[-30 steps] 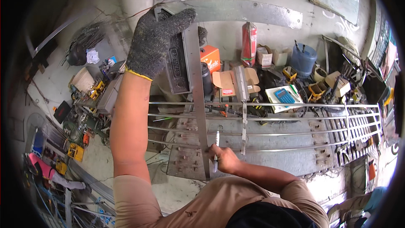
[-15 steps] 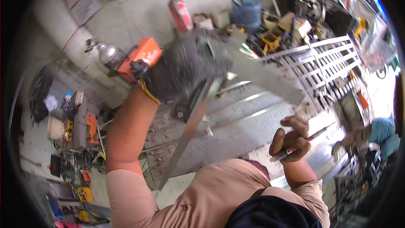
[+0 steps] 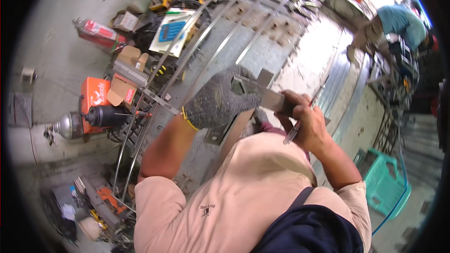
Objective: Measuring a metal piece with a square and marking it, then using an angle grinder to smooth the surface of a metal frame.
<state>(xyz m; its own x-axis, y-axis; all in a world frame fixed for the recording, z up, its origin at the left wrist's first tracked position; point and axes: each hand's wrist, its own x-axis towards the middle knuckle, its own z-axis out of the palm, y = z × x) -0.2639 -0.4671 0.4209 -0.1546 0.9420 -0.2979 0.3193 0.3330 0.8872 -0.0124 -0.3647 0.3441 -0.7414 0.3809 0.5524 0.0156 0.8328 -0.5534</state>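
In the middle, my left hand (image 3: pixel 218 97), in a dark grey knitted glove, is closed round a flat metal square (image 3: pixel 272 100) with a cut-out by the thumb. Bare and to its right, my right hand (image 3: pixel 307 119) has its fingers on the square's wide blade. That hand also keeps a slim pen-like tool (image 3: pixel 291 134) between its fingers, slanting across the palm. Below the glove, a dark metal plate with a hole (image 3: pixel 216 137) and a flat metal strip (image 3: pixel 236 133) stick out; how they join the square is hidden.
Long metal bars (image 3: pixel 206 26) run beside a blue calculator (image 3: pixel 171 31). Cardboard boxes (image 3: pixel 123 89), an orange box (image 3: pixel 95 94) and a gas cylinder (image 3: pixel 67 125) stand left. A red fire extinguisher (image 3: pixel 99 33) is farther back. At right are a green plastic chair (image 3: pixel 382 180) and a bending person (image 3: pixel 401 26).
My view has swung rightward. My right hand has come from apart, at the right, to the square's blade, still with the pen-like tool. My left hand keeps its hold on the square.
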